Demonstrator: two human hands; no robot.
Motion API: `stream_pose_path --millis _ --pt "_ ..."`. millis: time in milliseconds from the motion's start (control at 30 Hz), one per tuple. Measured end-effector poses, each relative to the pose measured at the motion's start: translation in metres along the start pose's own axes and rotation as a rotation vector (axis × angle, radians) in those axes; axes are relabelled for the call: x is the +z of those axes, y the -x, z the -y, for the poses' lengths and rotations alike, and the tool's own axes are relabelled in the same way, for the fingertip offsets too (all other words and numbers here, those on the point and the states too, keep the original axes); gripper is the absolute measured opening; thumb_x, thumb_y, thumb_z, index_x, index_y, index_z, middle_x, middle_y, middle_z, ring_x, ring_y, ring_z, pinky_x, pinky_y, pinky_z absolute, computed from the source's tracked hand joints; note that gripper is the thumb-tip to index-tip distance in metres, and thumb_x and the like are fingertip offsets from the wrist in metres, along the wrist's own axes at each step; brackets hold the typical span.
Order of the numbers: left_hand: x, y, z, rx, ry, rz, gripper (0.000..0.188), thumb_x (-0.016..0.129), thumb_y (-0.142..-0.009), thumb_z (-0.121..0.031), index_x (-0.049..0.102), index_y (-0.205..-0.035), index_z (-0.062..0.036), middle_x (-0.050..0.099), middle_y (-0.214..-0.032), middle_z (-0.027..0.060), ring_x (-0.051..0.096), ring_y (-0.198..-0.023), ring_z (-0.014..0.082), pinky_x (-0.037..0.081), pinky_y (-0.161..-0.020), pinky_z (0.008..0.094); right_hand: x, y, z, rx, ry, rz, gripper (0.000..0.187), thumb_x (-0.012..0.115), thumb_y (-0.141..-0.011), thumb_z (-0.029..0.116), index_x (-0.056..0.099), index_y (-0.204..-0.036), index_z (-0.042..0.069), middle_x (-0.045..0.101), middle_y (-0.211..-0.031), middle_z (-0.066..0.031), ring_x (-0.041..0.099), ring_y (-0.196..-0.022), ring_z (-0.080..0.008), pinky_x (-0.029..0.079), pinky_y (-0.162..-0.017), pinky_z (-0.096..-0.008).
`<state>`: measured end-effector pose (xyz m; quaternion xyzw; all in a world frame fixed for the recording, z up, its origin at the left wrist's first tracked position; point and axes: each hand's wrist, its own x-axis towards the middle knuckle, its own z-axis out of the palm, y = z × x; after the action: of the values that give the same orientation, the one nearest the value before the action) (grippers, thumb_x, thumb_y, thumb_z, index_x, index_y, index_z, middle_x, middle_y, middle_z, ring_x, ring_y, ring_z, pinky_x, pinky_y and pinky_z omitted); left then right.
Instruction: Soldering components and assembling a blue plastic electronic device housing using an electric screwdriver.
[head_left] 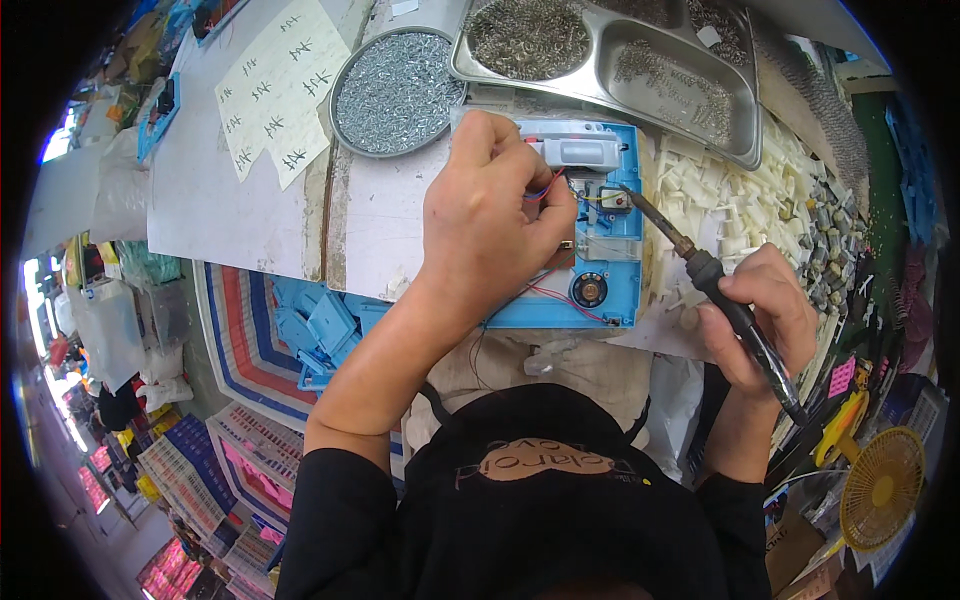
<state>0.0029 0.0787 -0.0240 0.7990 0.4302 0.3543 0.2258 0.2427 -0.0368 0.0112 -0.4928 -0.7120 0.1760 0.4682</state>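
Note:
A blue plastic housing (625, 262) lies on the table before me, its inside facing up. It holds a light-grey part (582, 153), a small component with a red spot (614, 199) and a round speaker (589, 290). My left hand (492, 205) is closed over the housing's left side, pinching thin red and blue wires (548, 187); its fingertips are partly hidden. In my right hand (768, 315) is a soldering iron (708, 272), gripped by its dark handle. The iron's tip points left, close by the small component; I cannot tell whether they touch.
A round tray of small metal screws (395, 92) and a compartmented steel tray of springs (680, 90) stand at the back. White plastic parts (715, 190) are heaped on the right. A marked paper sheet (275, 95) lies far left; a yellow fan (880, 487) stands lower right.

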Motion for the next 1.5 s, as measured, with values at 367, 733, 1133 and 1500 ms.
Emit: stream_pose_path --millis 367,733,1133,1500 --pt "-0.002 0.01 -0.022 0.284 -0.014 0.337 0.016 0.074 -0.084 0.0 0.073 -0.099 -0.0057 0.067 -0.092 0.0084 0.068 -0.08 0.0227 0.054 -0.068 0.0329 -0.013 0.035 0.003 0.265 -0.227 -0.197 0.04 0.075 -0.086 0.003 0.063 -0.123 -0.004 0.063 -0.098 -0.0118 0.059 -0.085 -0.0166 0.045 -0.076 -0.0273" --pt "-0.006 0.001 -0.017 -0.214 0.364 0.383 0.01 0.079 -0.083 -0.007 0.074 -0.09 -0.0018 0.066 -0.067 0.0098 0.062 -0.056 0.0176 0.049 -0.056 0.0309 0.074 -0.021 -0.004 0.342 -0.279 -0.166 0.052 0.074 -0.079 -0.008 0.064 -0.129 0.006 0.067 -0.104 -0.0092 0.07 -0.092 -0.0184 0.054 -0.081 -0.0296" --pt "-0.007 0.006 -0.004 0.044 0.381 0.423 0.009 0.073 -0.085 0.002 0.071 -0.093 0.0007 0.067 -0.087 0.0088 0.064 -0.077 0.0186 0.051 -0.069 0.0294 0.047 -0.005 0.006 0.192 0.018 -0.122 0.045 0.079 -0.08 -0.001 0.067 -0.123 0.003 0.066 -0.1 -0.0116 0.065 -0.086 -0.0225 0.051 -0.078 -0.0317" --pt "-0.019 -0.001 0.0 0.249 0.213 0.624 0.017 0.076 -0.072 0.0 0.067 -0.085 -0.0039 0.058 -0.104 0.0082 0.063 -0.086 0.0248 0.052 -0.075 0.0336 -0.016 0.026 -0.003 0.256 -0.48 0.066 0.018 0.074 -0.074 0.005 0.068 -0.09 -0.001 0.06 -0.073 -0.0087 0.052 -0.065 -0.0213 0.039 -0.063 -0.0345"
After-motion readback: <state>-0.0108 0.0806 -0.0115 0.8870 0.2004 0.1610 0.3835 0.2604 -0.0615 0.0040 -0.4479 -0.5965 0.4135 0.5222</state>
